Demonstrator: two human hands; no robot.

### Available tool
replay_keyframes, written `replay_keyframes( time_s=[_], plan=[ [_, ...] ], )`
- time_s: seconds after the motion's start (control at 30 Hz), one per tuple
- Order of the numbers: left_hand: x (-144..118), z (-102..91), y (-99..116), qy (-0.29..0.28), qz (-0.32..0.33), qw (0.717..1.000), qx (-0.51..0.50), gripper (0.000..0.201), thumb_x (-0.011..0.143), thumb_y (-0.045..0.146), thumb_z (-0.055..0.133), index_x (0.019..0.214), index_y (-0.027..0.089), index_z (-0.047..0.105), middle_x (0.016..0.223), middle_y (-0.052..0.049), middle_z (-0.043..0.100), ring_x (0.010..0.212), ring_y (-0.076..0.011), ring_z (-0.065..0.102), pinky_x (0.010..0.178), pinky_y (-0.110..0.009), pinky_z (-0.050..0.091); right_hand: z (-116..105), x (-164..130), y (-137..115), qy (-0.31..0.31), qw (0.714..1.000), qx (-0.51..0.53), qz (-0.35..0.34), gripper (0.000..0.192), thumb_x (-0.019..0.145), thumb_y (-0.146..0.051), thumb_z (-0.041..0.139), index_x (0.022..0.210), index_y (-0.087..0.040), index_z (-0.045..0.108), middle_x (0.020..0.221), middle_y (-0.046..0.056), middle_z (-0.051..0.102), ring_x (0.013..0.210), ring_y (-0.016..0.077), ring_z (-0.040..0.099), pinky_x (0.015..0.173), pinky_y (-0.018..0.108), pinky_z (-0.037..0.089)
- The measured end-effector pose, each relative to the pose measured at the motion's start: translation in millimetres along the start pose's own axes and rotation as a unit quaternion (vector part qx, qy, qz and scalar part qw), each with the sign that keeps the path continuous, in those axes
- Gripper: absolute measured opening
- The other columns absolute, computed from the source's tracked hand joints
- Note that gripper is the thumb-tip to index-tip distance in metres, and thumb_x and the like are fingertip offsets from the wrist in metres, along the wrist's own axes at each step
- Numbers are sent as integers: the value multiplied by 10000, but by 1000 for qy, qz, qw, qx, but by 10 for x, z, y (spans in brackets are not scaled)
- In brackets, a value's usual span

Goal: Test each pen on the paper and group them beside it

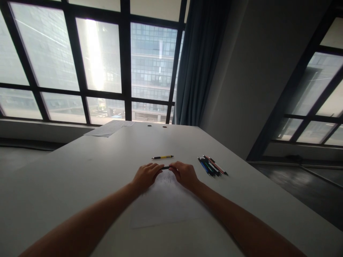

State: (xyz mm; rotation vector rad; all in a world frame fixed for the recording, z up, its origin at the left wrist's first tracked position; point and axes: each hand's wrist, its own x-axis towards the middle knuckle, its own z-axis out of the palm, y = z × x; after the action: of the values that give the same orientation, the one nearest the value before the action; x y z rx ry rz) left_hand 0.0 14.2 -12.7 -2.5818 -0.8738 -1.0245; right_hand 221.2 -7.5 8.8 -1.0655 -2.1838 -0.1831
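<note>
Between my two hands a dark pen [166,167] is held crosswise, just above the far edge of a white sheet of paper [160,210]. My left hand [147,175] is closed, pinching the pen's left end. Closed on the right end is my right hand [184,173]. Both ends of the pen are hidden by the fingers. Faint marks show on the upper part of the sheet. Just beyond my hands lies a yellow and black pen [163,157]. To the right of my right hand rests a bunch of several pens [211,166] in blue, green, black, white and reddish colours.
The white table [112,175] stretches toward the windows. More paper sheets [108,128] lie at its far left. Two small round fittings, a left one [149,125] and a right one [164,127], sit near the far edge. A dark blue curtain [197,64] hangs behind.
</note>
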Motion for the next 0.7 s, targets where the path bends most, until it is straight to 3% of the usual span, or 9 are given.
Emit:
replay_keyframes(
  time_s=[0.27,0.43,0.63,0.7],
  plan=[
    [6,-10,36,-14,-100,995,24,253,979,323,444,1088,207,640,968,-43,723,855,-180,682,694,-257,526,-43,18,302,34,992,-6,119,215,957,-337,464,961,-201,631,895,49,692,734,177,631,661,265,434],
    [13,-23,30,10,-97,995,19,253,980,342,446,1036,204,650,928,-35,722,852,-181,670,684,-261,512,28,2,443,11,985,47,166,229,952,-362,453,936,-201,616,914,42,672,758,175,607,678,275,432],
    [5,-28,2,43,-94,995,-4,241,982,335,447,1024,200,642,920,-35,717,841,-162,653,695,-251,489,59,-8,470,-26,988,75,136,311,981,-397,369,995,-192,602,963,64,656,850,184,593,754,290,432],
    [8,-40,-10,44,-101,994,-7,247,986,324,434,1014,193,641,911,-43,716,830,-162,647,712,-264,486,37,-6,467,-44,990,55,119,363,996,-394,317,935,-187,609,944,71,648,861,187,582,771,297,421]
  ],
)
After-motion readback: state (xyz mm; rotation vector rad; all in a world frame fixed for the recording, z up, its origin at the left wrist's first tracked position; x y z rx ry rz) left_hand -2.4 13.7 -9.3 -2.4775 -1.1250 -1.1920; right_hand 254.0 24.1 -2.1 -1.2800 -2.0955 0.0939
